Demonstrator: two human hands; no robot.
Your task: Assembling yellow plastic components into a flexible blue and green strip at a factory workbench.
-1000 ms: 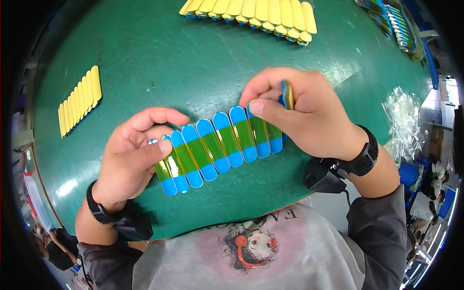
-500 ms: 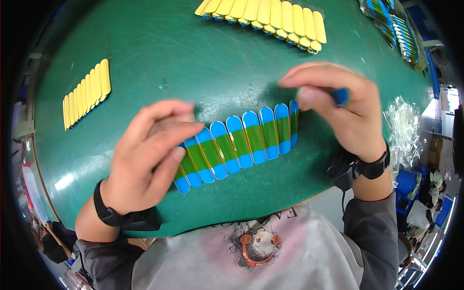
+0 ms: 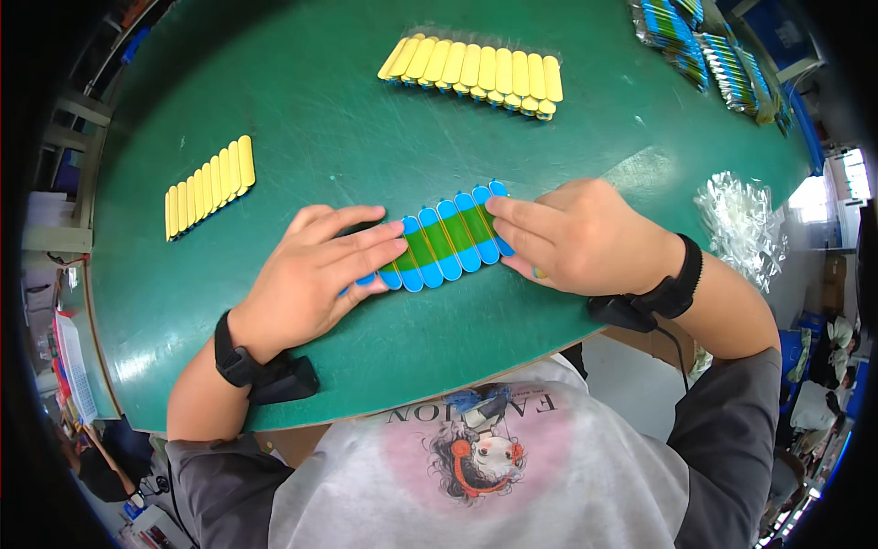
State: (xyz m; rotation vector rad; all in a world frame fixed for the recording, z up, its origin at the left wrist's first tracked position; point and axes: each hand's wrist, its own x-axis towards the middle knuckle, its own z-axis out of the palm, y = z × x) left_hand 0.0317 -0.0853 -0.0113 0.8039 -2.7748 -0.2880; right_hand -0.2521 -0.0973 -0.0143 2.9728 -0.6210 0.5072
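Observation:
Before me lies a row of slim, round-ended strips (image 3: pixel 448 240), like small nail files, blue at the ends and green across the middle. They sit side by side at a slant, the right end farther from me. My left hand (image 3: pixel 311 265) closes over the left end, fingers on top and thumb at the near edge, hiding some strips. The right end is pinched by my right hand (image 3: pixel 581 233), with fingertips on the last strips and thumb below. Small blue tips show along the far edge, so more strips may lie underneath.
On the green table (image 3: pixel 302 137), a short row of yellow strips (image 3: pixel 212 186) lies at the left. A longer, layered yellow row (image 3: pixel 476 69) is at the far side. Blue-green strip packs (image 3: pixel 727 73) sit far right, and a heap of clear plastic wrappers (image 3: pixel 743 229) lies nearer.
My right hand, raised with a small blue thing in its fingers, has come down onto the row's right end. My left fingers have settled over the left end. The whole view has shifted.

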